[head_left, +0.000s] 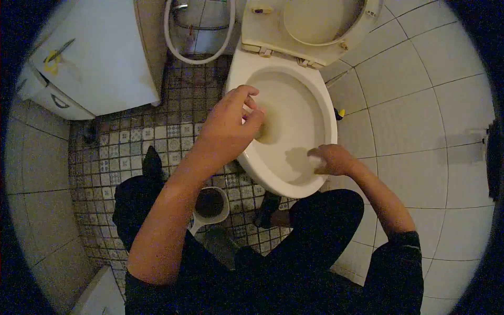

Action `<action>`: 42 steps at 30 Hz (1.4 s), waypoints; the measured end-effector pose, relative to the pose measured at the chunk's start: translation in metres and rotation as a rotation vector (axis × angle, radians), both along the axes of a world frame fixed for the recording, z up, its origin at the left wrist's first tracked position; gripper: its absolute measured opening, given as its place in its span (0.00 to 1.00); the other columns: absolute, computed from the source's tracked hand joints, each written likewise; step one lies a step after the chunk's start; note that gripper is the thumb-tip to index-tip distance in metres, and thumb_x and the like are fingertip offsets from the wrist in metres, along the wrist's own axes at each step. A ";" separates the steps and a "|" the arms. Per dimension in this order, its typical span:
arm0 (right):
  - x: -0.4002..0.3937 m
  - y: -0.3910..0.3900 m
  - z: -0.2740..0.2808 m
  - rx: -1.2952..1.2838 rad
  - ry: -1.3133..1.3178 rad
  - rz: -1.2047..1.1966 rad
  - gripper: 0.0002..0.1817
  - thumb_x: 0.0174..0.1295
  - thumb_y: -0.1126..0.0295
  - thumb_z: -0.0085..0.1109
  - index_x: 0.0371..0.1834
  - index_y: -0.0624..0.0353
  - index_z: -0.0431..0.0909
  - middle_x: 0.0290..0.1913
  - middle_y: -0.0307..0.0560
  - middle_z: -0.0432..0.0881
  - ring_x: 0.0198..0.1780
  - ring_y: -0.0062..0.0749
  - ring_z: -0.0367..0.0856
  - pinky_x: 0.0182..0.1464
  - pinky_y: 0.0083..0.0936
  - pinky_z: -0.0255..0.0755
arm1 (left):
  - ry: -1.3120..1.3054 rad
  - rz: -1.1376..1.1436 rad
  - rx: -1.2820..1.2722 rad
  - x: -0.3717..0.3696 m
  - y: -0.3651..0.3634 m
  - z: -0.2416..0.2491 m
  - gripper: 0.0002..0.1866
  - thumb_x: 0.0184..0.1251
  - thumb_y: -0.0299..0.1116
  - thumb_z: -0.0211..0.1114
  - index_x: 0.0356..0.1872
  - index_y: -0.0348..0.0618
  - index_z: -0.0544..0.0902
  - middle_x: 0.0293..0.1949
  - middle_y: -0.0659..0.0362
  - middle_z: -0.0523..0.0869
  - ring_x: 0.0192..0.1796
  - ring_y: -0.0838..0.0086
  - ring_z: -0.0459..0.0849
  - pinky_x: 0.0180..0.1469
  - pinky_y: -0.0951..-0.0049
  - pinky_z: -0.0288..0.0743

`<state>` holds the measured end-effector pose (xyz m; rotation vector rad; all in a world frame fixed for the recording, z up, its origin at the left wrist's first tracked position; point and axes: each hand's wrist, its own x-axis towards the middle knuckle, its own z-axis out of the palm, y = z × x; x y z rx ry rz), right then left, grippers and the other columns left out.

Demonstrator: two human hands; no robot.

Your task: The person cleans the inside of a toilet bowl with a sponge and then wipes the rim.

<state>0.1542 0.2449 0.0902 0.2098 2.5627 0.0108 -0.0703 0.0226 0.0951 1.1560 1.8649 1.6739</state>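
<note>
Bowl (296,118) | left hand (231,118): fingers curled, hold unclear | right hand (336,159): fingers bent, hold unclear | advised: keep both clear of rim (332,119)

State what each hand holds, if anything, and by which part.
It cannot be told: the left hand hides its palm, and the right hand is blurred.

Readable text: none — no label, brand or number was legible on the toilet (294,115) between left hand (227,125) and right hand (336,159), or around them.
</note>
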 end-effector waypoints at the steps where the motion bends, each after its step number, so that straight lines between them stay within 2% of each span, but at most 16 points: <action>1: -0.001 0.002 0.001 -0.066 -0.008 0.007 0.30 0.38 0.63 0.62 0.50 0.53 0.68 0.37 0.52 0.75 0.38 0.47 0.73 0.41 0.37 0.70 | -0.007 0.003 -0.001 0.000 0.000 -0.001 0.16 0.53 0.30 0.55 0.43 0.34 0.69 0.34 0.50 0.75 0.30 0.65 0.78 0.35 0.69 0.72; 3: -0.004 0.014 0.004 -0.126 -0.013 0.007 0.31 0.37 0.64 0.62 0.51 0.53 0.67 0.38 0.52 0.75 0.37 0.48 0.74 0.40 0.36 0.71 | -0.013 0.000 0.005 0.000 -0.001 0.000 0.16 0.53 0.31 0.55 0.43 0.34 0.69 0.34 0.50 0.75 0.30 0.64 0.78 0.35 0.69 0.72; 5: -0.013 0.029 0.003 0.273 0.084 -0.101 0.32 0.36 0.63 0.63 0.51 0.51 0.67 0.39 0.53 0.74 0.39 0.48 0.74 0.42 0.37 0.70 | 0.008 0.007 0.003 0.001 -0.002 0.002 0.17 0.54 0.31 0.55 0.43 0.34 0.69 0.34 0.49 0.75 0.30 0.64 0.78 0.35 0.68 0.72; 6: -0.013 0.030 0.006 0.309 0.154 -0.109 0.30 0.39 0.63 0.61 0.51 0.50 0.68 0.39 0.54 0.74 0.40 0.48 0.73 0.43 0.38 0.69 | 0.009 0.008 0.004 0.000 -0.003 0.003 0.17 0.54 0.31 0.55 0.43 0.34 0.69 0.34 0.49 0.75 0.30 0.64 0.78 0.35 0.68 0.72; 10: 0.006 0.006 0.003 0.225 0.120 -0.085 0.28 0.42 0.64 0.59 0.51 0.50 0.68 0.37 0.54 0.74 0.38 0.49 0.73 0.41 0.40 0.70 | -0.013 -0.006 0.010 0.000 -0.004 0.002 0.17 0.54 0.31 0.56 0.43 0.34 0.69 0.34 0.49 0.75 0.30 0.64 0.78 0.35 0.68 0.72; 12: 0.008 -0.006 0.011 0.015 0.049 -0.090 0.27 0.43 0.66 0.58 0.52 0.49 0.67 0.37 0.54 0.74 0.39 0.48 0.72 0.41 0.40 0.69 | 0.004 -0.006 0.022 -0.001 -0.002 0.000 0.17 0.54 0.31 0.56 0.43 0.34 0.69 0.34 0.49 0.75 0.30 0.64 0.78 0.34 0.68 0.72; 15: -0.007 0.022 0.004 0.264 0.057 -0.154 0.31 0.42 0.65 0.60 0.54 0.48 0.64 0.38 0.51 0.71 0.42 0.47 0.70 0.45 0.38 0.65 | -0.004 -0.036 0.015 0.002 0.001 -0.004 0.16 0.54 0.31 0.56 0.43 0.34 0.69 0.33 0.50 0.75 0.29 0.64 0.78 0.34 0.69 0.72; 16: -0.006 0.026 0.004 0.262 0.060 -0.158 0.31 0.42 0.65 0.60 0.54 0.48 0.64 0.38 0.51 0.71 0.42 0.47 0.70 0.45 0.38 0.65 | -0.014 -0.035 0.018 0.003 0.001 -0.005 0.16 0.53 0.31 0.56 0.43 0.35 0.69 0.33 0.50 0.75 0.29 0.65 0.78 0.34 0.69 0.72; 18: -0.003 0.031 0.005 0.341 0.382 -0.110 0.29 0.43 0.65 0.60 0.54 0.47 0.65 0.38 0.54 0.73 0.40 0.47 0.71 0.42 0.39 0.68 | -0.024 -0.032 0.017 0.004 -0.002 -0.004 0.16 0.53 0.31 0.56 0.43 0.35 0.69 0.32 0.51 0.75 0.28 0.65 0.78 0.33 0.69 0.72; 25: 0.035 -0.012 0.016 0.093 0.266 -0.272 0.31 0.43 0.65 0.61 0.55 0.45 0.63 0.39 0.50 0.70 0.42 0.44 0.68 0.44 0.37 0.66 | 0.016 -0.031 0.014 0.001 -0.001 -0.001 0.16 0.54 0.30 0.57 0.43 0.36 0.69 0.32 0.52 0.75 0.29 0.68 0.77 0.33 0.71 0.72; 29: -0.004 0.045 -0.006 0.442 0.408 -0.235 0.31 0.43 0.65 0.60 0.55 0.45 0.63 0.40 0.50 0.71 0.41 0.45 0.69 0.43 0.36 0.67 | 0.061 -0.015 -0.043 0.011 -0.004 0.001 0.16 0.55 0.31 0.57 0.43 0.36 0.69 0.32 0.53 0.75 0.29 0.69 0.77 0.33 0.72 0.72; 30: -0.013 0.055 -0.010 0.435 0.409 -0.245 0.31 0.43 0.65 0.60 0.55 0.45 0.63 0.40 0.50 0.71 0.41 0.45 0.69 0.43 0.36 0.67 | 0.065 -0.022 -0.051 0.012 -0.004 0.000 0.16 0.55 0.31 0.57 0.43 0.36 0.69 0.32 0.53 0.75 0.29 0.69 0.77 0.33 0.72 0.72; 32: -0.027 0.067 -0.014 0.508 0.658 -0.256 0.29 0.44 0.65 0.60 0.53 0.47 0.65 0.39 0.50 0.72 0.43 0.43 0.70 0.40 0.35 0.69 | 0.042 -0.057 -0.007 0.010 -0.003 0.003 0.16 0.55 0.31 0.57 0.44 0.36 0.69 0.33 0.53 0.75 0.29 0.69 0.77 0.33 0.72 0.72; 36: 0.007 0.051 -0.007 0.351 0.588 -0.415 0.27 0.46 0.66 0.58 0.53 0.53 0.65 0.43 0.55 0.73 0.47 0.49 0.70 0.47 0.37 0.67 | -0.003 -0.031 -0.010 0.010 0.003 0.002 0.16 0.55 0.31 0.56 0.44 0.36 0.69 0.34 0.52 0.75 0.30 0.69 0.77 0.33 0.71 0.72; 39: 0.033 0.044 -0.010 0.174 0.727 -0.574 0.28 0.44 0.64 0.60 0.51 0.56 0.66 0.43 0.55 0.74 0.46 0.48 0.71 0.48 0.37 0.66 | 0.002 -0.062 -0.010 0.013 0.007 0.005 0.16 0.55 0.31 0.56 0.44 0.35 0.69 0.34 0.52 0.75 0.30 0.68 0.78 0.34 0.70 0.72; 42: 0.034 0.052 -0.017 0.143 0.695 -0.755 0.27 0.44 0.62 0.61 0.49 0.59 0.67 0.44 0.55 0.74 0.46 0.48 0.72 0.48 0.37 0.66 | 0.016 -0.100 -0.079 0.023 0.014 0.003 0.15 0.56 0.32 0.55 0.45 0.39 0.69 0.33 0.58 0.76 0.32 0.75 0.75 0.34 0.76 0.70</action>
